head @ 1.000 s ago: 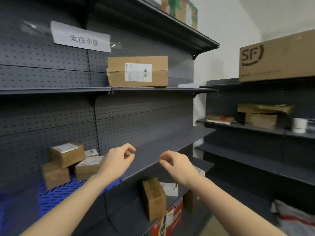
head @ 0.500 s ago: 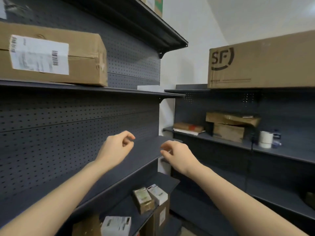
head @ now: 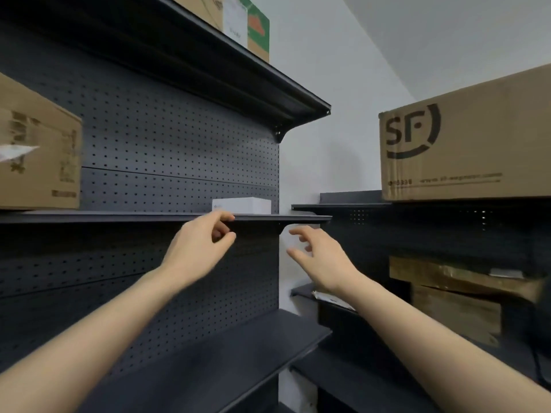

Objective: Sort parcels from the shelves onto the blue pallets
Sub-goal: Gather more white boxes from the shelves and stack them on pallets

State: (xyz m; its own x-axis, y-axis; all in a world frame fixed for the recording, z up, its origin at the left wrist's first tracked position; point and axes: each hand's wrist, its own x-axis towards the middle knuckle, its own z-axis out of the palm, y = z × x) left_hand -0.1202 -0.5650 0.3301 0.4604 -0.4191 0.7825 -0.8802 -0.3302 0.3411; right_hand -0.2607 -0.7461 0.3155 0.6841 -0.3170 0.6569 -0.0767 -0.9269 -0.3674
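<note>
- Left hand [head: 199,245] is raised to the front lip of the middle shelf [head: 119,217]. Fingers loosely curled, thumb and forefinger apart, holding nothing. Fingertips overlap the lip in view; contact unclear.
- Right hand [head: 322,257] sits a bit lower, off to the right. Fingers spread and relaxed, also holding nothing. Both forearms stretch up and forward.
- White parcel [head: 243,205] sits at the right end of that shelf, against the pegboard, just above and behind the left fingertips. Likely the target, my guess.
- Progress: no parcel in hand and blue pallets not in view, so can't tell how many are sorted.
- Left to do, judged: plenty. Brown box [head: 38,150] at the left of the same shelf, SF carton [head: 465,144] on the right rack, printed boxes [head: 238,22] on the top shelf and flat brown parcels [head: 456,293] lower right are all unsorted.
- Step in hand: reach, pre-grasp.
</note>
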